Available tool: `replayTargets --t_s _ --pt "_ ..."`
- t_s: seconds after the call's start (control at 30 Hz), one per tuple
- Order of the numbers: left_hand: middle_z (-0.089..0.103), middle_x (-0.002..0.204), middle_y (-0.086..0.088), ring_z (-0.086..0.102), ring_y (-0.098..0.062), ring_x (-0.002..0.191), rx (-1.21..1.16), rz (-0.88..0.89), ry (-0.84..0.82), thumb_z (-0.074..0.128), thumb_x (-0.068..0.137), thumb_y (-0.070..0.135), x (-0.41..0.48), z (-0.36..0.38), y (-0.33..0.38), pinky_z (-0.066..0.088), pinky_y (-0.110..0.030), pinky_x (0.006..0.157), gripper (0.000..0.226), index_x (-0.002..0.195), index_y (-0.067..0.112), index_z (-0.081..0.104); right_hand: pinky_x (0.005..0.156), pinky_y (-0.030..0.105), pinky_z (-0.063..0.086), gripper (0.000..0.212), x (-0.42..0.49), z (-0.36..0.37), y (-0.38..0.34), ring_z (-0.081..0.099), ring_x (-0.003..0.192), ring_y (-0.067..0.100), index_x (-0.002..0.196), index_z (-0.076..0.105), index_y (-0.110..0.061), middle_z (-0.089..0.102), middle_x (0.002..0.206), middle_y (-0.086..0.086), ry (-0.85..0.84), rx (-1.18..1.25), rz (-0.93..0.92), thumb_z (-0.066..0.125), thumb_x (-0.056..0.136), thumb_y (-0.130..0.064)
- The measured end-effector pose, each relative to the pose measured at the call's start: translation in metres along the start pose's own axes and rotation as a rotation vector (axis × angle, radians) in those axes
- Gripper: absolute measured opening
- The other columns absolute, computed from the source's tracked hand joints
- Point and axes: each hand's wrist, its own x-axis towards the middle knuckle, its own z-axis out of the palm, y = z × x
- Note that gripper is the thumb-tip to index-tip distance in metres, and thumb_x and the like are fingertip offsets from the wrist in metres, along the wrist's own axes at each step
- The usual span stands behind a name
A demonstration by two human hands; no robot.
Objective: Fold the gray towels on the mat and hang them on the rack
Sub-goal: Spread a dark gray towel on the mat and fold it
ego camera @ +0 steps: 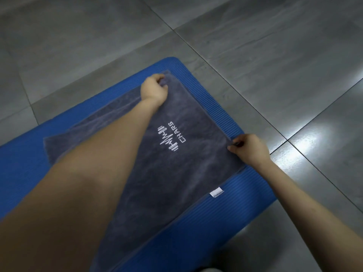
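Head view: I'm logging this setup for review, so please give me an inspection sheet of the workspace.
Surface: ribbed blue mat lying on the floor.
Job's things: gray towel spread on the mat, white logo facing up, white label at its edge; rack not in view.
Clutter: nothing seen.
Grippers: left hand grips the towel's far corner; right hand pinches its right corner.
Cables: nothing seen.
Surroundings: gray tile floor with glare.

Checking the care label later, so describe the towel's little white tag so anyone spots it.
A gray towel lies on the blue mat. On its right edge, nearer than the right hand, a small white tag juts onto the blue, unlike the white logo mid-towel.
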Motion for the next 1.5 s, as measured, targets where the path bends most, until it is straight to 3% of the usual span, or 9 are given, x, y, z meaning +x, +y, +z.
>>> replayTargets --t_s 0.1,0.2,0.3,0.43,0.5,0.67,0.9,1.27,1.5 --pt "0.061 0.127 -0.005 0.054 -0.02 0.119 0.107 0.069 -0.05 0.055 0.09 0.013 -0.023 -0.011 -0.035 0.034 -0.023 0.101 0.036 0.126 0.013 0.058 0.075 0.035 0.044 0.027 -0.006 0.003 -0.003 0.059 0.097 0.035 0.105 0.065 -0.011 0.066 0.101 0.013 0.189 -0.305 -0.096 0.067 0.081 -0.022" --pt "0.061 0.126 -0.008 0.054 -0.025 0.118 0.231 0.131 -0.005 0.054 0.09 0.012 -0.054 -0.034 -0.074 0.036 -0.028 0.099 0.034 0.124 0.013 0.06 0.065 0.039 0.045 0.021 -0.005 0.014 -0.017 0.059 0.072 0.039 0.086 0.067 -0.004 0.064 0.079 0.017 0.47 -0.403 -0.372 0.07 0.07 -0.017" --pt "0.063 0.121 -0.013 0.056 -0.032 0.113 0.379 0.161 0.044 0.053 0.089 0.007 -0.07 -0.059 -0.125 0.04 -0.035 0.097 0.031 0.118 0.009 0.064 0.069 0.04 0.047 0.034 0.002 0.034 -0.053 0.061 0.076 0.038 0.09 0.07 -0.01 0.066 0.086 0.014 0.381 -0.387 -0.553 0.05 0.077 -0.034" --pt "0.065 0.111 -0.022 0.057 -0.043 0.101 0.517 0.145 0.166 0.05 0.088 0.001 -0.069 -0.089 -0.171 0.044 -0.045 0.091 0.028 0.112 0.002 0.066 0.101 0.054 0.037 0.052 0.028 0.065 -0.097 0.053 0.117 0.043 0.122 0.062 -0.015 0.057 0.127 0.022 0.186 -0.459 -0.709 0.037 0.088 -0.045" --pt "0.064 0.108 -0.025 0.057 -0.045 0.097 0.575 0.111 0.203 0.045 0.09 0.003 -0.061 -0.101 -0.18 0.044 -0.047 0.085 0.03 0.112 0.002 0.066 0.105 0.053 0.032 0.051 0.044 0.072 -0.117 0.048 0.123 0.042 0.126 0.059 -0.012 0.053 0.132 0.021 0.199 -0.421 -0.71 0.037 0.091 -0.043" --pt "0.062 0.115 -0.019 0.052 -0.041 0.104 0.713 -0.029 0.193 0.043 0.096 0.014 -0.032 -0.12 -0.195 0.033 -0.044 0.088 0.031 0.12 0.014 0.063 0.087 0.043 0.041 0.04 0.091 0.065 -0.17 0.055 0.101 0.037 0.109 0.063 -0.005 0.064 0.113 0.014 0.374 -0.343 -0.672 0.038 0.096 -0.033" --pt "0.065 0.104 -0.009 0.052 -0.034 0.102 0.804 -0.052 0.114 0.055 0.092 0.03 -0.012 -0.134 -0.22 0.028 -0.04 0.089 0.02 0.106 0.021 0.068 0.098 0.039 0.03 0.035 0.162 0.066 -0.219 0.041 0.122 0.032 0.127 0.055 -0.018 0.057 0.129 0.008 0.292 -0.476 -0.609 0.05 0.095 -0.03" --pt "0.069 0.088 0.0 0.057 -0.03 0.095 0.568 -0.088 0.344 0.059 0.089 0.034 0.004 -0.158 -0.229 0.026 -0.039 0.087 0.014 0.088 0.023 0.066 0.096 0.038 0.028 0.027 0.191 0.053 -0.231 0.046 0.116 0.033 0.105 0.069 -0.023 0.063 0.115 0.01 0.378 -0.324 -0.476 0.067 0.083 -0.038" --pt "0.06 0.112 -0.013 0.049 -0.035 0.11 0.617 -0.242 0.252 0.059 0.088 0.04 0.007 -0.147 -0.242 0.028 -0.042 0.094 0.028 0.108 0.021 0.065 0.098 0.042 0.027 0.035 0.185 0.071 -0.224 0.043 0.118 0.036 0.122 0.062 -0.022 0.055 0.127 0.014 0.391 -0.46 -0.532 0.055 0.091 -0.037"
